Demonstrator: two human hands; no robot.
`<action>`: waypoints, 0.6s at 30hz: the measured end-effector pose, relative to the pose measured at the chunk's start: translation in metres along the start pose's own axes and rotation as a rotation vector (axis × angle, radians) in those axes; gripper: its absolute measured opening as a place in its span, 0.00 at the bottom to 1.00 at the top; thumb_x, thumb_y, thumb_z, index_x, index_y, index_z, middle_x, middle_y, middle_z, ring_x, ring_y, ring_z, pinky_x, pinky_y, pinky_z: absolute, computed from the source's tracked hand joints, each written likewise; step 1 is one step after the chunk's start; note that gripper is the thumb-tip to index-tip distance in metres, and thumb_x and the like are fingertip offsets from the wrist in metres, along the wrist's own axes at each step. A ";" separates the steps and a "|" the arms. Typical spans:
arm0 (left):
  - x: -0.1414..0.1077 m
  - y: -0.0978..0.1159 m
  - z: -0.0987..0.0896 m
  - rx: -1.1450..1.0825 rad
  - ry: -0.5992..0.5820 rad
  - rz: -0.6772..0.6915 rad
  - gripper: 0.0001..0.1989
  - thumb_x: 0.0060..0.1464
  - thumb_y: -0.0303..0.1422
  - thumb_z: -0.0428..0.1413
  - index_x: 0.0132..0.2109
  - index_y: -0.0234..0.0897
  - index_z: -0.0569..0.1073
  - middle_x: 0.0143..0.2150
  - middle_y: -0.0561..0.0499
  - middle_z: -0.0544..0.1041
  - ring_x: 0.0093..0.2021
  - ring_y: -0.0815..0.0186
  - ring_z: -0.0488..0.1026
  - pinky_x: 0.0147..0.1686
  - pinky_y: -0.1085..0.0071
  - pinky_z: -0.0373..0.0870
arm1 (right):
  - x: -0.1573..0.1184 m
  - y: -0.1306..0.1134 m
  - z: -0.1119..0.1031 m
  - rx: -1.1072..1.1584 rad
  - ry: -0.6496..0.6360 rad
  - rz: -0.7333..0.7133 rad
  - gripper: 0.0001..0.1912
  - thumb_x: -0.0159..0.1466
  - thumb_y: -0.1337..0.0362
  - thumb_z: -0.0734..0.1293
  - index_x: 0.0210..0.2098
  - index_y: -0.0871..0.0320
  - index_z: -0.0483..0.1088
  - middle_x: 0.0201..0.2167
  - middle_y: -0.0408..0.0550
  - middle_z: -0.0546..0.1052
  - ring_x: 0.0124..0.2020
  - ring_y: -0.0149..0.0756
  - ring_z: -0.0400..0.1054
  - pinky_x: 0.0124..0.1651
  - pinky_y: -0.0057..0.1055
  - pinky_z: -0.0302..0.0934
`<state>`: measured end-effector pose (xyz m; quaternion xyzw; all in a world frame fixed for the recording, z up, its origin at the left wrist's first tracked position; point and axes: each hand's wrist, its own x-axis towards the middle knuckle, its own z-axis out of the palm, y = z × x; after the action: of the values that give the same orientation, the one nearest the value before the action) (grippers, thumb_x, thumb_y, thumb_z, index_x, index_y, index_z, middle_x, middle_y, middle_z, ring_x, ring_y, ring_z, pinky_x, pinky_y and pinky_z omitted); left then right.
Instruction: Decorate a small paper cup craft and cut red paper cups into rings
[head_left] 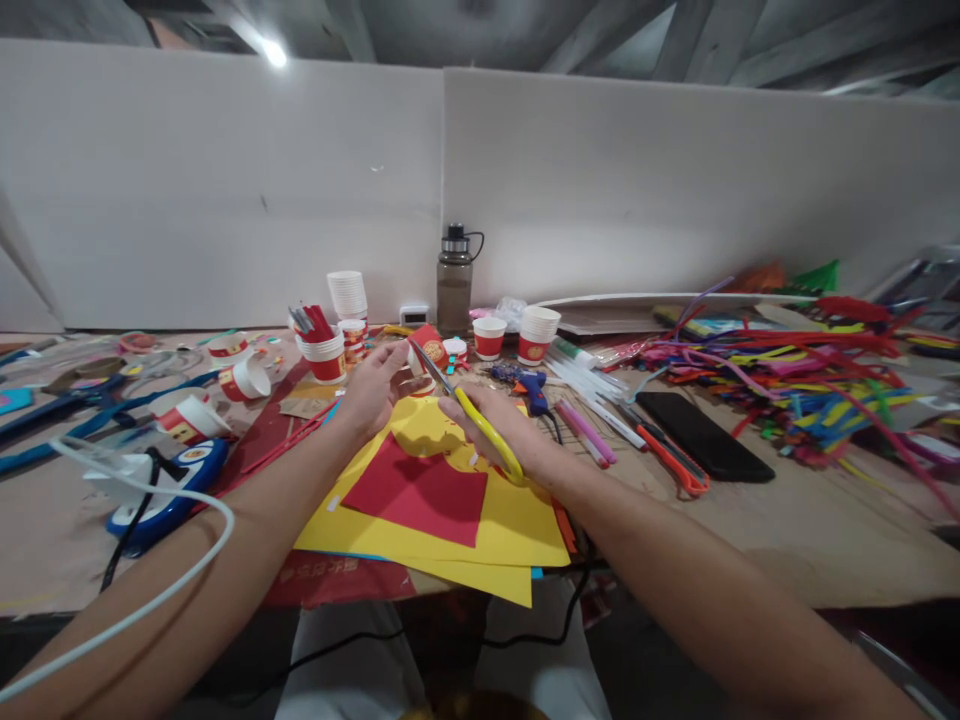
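Note:
My right hand (496, 425) is closed on a pair of scissors (484, 432) with yellow handles, its blades pointing up and to the left. Between the fingers of my left hand (377, 388) is a red paper piece (427, 347) with a gold print, and the scissor blades lie against it. Whether the piece is part of a paper cup I cannot tell. Below both hands, a dark red paper sheet (420, 495) rests on larger yellow sheets (517, 525).
Paper cups (489, 340) and a water bottle (454, 290) stand at the back. To the right are a glue gun (525, 384), a box cutter (675, 462), a black phone (705, 435) and piled pipe cleaners (795, 375). A white cable (217, 530) crosses my left forearm.

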<state>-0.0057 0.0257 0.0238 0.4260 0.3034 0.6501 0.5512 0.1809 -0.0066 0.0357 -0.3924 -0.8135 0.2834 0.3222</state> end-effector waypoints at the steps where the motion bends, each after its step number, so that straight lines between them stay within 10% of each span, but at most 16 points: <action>1: -0.001 -0.001 -0.001 -0.004 0.004 -0.017 0.15 0.49 0.40 0.60 0.39 0.34 0.71 0.38 0.47 0.77 0.36 0.66 0.75 0.38 0.64 0.75 | 0.001 0.000 -0.001 -0.029 -0.005 -0.013 0.15 0.62 0.51 0.61 0.31 0.57 0.66 0.23 0.42 0.69 0.26 0.31 0.63 0.28 0.26 0.56; 18: -0.009 -0.003 0.004 -0.089 0.052 -0.140 0.19 0.44 0.35 0.64 0.43 0.40 0.68 0.35 0.54 0.76 0.31 0.68 0.76 0.31 0.71 0.76 | -0.002 0.008 -0.005 -0.038 -0.061 -0.003 0.17 0.57 0.58 0.68 0.45 0.56 0.71 0.37 0.47 0.78 0.36 0.35 0.70 0.35 0.28 0.59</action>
<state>-0.0006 0.0171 0.0205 0.3617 0.3174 0.6336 0.6058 0.1892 -0.0030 0.0331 -0.3886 -0.8287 0.2793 0.2902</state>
